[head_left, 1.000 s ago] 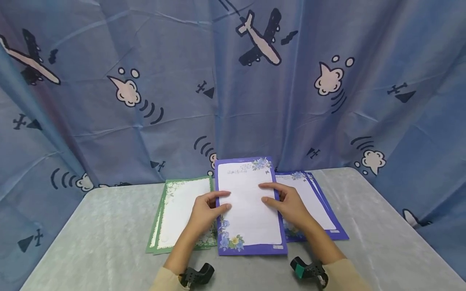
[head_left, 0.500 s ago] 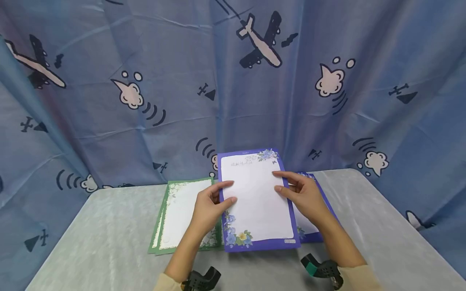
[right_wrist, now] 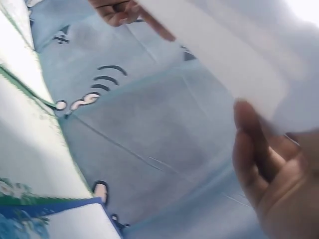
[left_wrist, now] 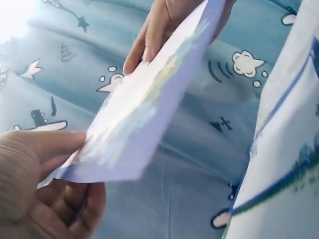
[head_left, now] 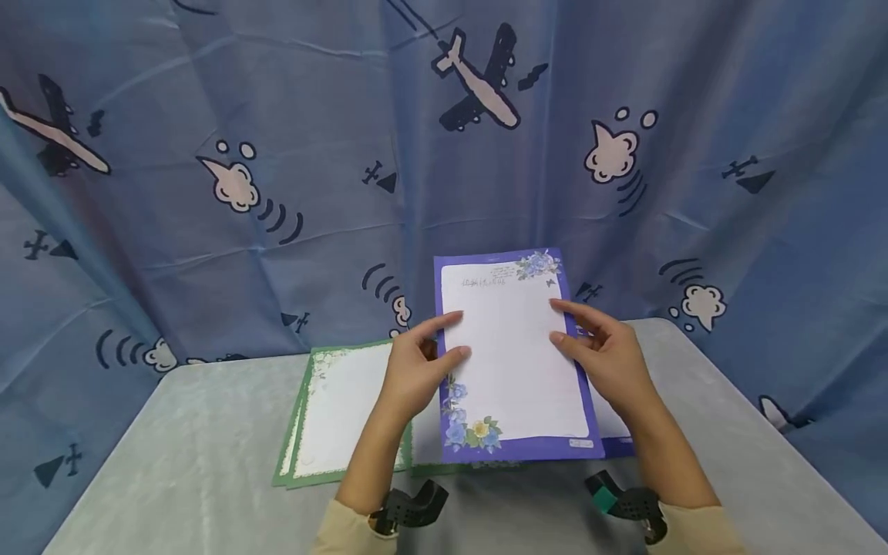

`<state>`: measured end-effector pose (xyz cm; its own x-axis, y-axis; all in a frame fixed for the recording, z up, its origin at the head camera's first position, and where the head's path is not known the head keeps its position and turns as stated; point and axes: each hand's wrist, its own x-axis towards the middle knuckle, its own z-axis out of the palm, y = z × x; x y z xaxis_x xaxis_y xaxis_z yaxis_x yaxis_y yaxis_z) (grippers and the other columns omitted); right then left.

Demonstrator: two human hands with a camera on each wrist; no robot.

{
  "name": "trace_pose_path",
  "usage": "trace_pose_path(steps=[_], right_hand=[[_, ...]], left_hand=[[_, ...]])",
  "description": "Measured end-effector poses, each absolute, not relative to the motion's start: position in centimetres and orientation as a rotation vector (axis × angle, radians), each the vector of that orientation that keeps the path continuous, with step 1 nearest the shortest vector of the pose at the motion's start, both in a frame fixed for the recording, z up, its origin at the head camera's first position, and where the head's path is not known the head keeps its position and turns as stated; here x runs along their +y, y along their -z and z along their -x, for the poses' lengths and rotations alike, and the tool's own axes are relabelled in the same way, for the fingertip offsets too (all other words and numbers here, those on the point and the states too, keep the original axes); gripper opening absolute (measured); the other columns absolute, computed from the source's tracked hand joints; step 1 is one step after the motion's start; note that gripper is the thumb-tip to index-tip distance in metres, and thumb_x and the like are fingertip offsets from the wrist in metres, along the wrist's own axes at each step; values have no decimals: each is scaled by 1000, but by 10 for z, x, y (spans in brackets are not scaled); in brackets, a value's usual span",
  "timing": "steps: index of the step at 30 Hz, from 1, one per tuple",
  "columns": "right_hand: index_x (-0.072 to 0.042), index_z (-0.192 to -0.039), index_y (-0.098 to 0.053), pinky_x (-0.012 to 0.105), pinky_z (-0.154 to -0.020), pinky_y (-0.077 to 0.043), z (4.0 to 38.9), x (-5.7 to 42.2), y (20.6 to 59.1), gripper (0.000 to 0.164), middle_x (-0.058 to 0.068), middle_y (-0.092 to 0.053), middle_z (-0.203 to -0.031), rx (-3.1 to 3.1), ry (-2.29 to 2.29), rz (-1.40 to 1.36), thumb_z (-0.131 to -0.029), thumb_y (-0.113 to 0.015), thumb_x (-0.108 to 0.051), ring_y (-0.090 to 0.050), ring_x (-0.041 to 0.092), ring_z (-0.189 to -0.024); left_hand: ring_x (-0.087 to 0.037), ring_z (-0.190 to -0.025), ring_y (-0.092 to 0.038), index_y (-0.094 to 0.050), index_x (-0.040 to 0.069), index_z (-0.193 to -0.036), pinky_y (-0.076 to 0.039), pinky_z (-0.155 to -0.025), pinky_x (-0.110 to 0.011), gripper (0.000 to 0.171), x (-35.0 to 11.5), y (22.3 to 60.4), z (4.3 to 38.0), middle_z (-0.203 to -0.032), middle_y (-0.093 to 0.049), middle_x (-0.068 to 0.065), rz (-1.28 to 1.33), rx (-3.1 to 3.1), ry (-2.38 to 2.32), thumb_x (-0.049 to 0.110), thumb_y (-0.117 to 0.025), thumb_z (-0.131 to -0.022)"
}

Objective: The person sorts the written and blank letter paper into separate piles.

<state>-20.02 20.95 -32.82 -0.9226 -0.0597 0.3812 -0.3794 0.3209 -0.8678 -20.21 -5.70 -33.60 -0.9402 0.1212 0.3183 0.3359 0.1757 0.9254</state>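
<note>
A sheet of stationery paper (head_left: 513, 370) with a purple border, blue and yellow flowers and a few handwritten-looking lines at its top is held up, tilted, over the table. My left hand (head_left: 415, 368) pinches its left edge, thumb on the front face. On the opposite edge my right hand (head_left: 613, 358) pinches it the same way. The left wrist view shows the sheet (left_wrist: 149, 99) nearly edge-on, fingers curled beneath it. In the right wrist view mostly the pale side of the paper (right_wrist: 224, 55) appears.
Green-bordered sheets (head_left: 343, 416) lie overlapping on the left of the grey table (head_left: 208, 462), another reaching under the held sheet. A purple-bordered sheet (head_left: 612, 424) lies on the right, partly hidden by the held sheet and right hand. A blue patterned curtain (head_left: 333, 154) hangs behind the table.
Both hands have raised the purple-bordered sheet and carried it to the right. More of the middle green-bordered sheet now shows, while the purple one on the table is more covered.
</note>
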Motion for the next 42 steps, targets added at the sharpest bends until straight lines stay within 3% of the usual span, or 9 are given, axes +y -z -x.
trace_pose_path(steps=[5, 8, 12, 18, 24, 28, 31, 35, 42], right_hand=[[-10, -150, -49, 22, -70, -60, 198, 226, 319, 53, 26, -53, -148, -2286, -1622, -319, -100, -65, -19, -72, -4, -87], [-9, -148, -52, 21, -71, -60, 198, 235, 318, 51, 26, -54, -146, -2305, -1584, -264, -100, -64, -22, -72, -4, -86], [-11, -144, -57, 20, -73, -59, 196, 248, 318, 49, 12, -61, -143, -2360, -1564, -197, -99, -65, -31, -71, -2, -88], [-13, -146, -55, 22, -71, -60, 191, 264, 322, 51, -19, -62, -123, -2434, -1540, -210, -99, -67, -29, -71, -1, -87], [-9, -144, -57, 21, -68, -59, 194, 266, 322, 50, -26, -62, -115, -2379, -1515, -188, -98, -68, -25, -71, -2, -85], [-7, -144, -56, 18, -68, -58, 195, 268, 320, 51, -21, -63, -120, -2370, -1503, -128, -97, -69, -24, -69, -7, -86], [-6, -144, -56, 18, -66, -57, 194, 271, 321, 51, 1, -66, -131, -2390, -1470, -66, -97, -69, -25, -67, -10, -85], [-7, -145, -56, 18, -67, -57, 196, 271, 324, 52, 26, -56, -144, -2429, -1442, 7, -99, -67, -29, -65, -9, -83], [-10, -146, -54, 19, -67, -57, 201, 275, 329, 54, 26, -51, -149, -2528, -1401, 35, -100, -64, -34, -63, -8, -83]], left_hand=[[-14, -57, -42, -70, 19, -131, -36, -51, -23, 43, -35, 327, 206, -67, -49, -5, 428, -2307, 1811, 11, -76, -89], [-14, -58, -43, -70, 20, -131, -37, -52, -23, 43, -22, 324, 207, -74, -54, -7, 422, -2317, 1789, 11, -75, -90], [-14, -58, -44, -70, 20, -131, -37, -51, -22, 44, -8, 331, 209, -79, -58, -9, 435, -2237, 1824, 10, -76, -89], [-9, -53, -40, -70, 21, -131, -35, -50, -21, 43, 8, 348, 214, -65, -51, -4, 450, -2138, 1917, 8, -75, -90], [-10, -53, -38, -71, 21, -127, -34, -49, -22, 37, 16, 349, 213, -66, -48, -1, 426, -2127, 1871, 11, -73, -92], [-10, -53, -39, -71, 23, -128, -34, -49, -22, 36, 21, 352, 210, -64, -48, 0, 404, -2156, 1864, 14, -72, -93], [-9, -52, -39, -70, 23, -129, -33, -48, -22, 36, 25, 356, 209, -60, -45, 1, 407, -2207, 1857, 14, -71, -94], [-9, -50, -39, -69, 22, -131, -33, -47, -22, 37, 27, 360, 210, -58, -45, 3, 410, -2270, 1815, 14, -70, -95], [-7, -50, -38, -68, 18, -132, -33, -46, -22, 38, 28, 366, 213, -66, -50, 0, 374, -2416, 1640, 16, -71, -94]])
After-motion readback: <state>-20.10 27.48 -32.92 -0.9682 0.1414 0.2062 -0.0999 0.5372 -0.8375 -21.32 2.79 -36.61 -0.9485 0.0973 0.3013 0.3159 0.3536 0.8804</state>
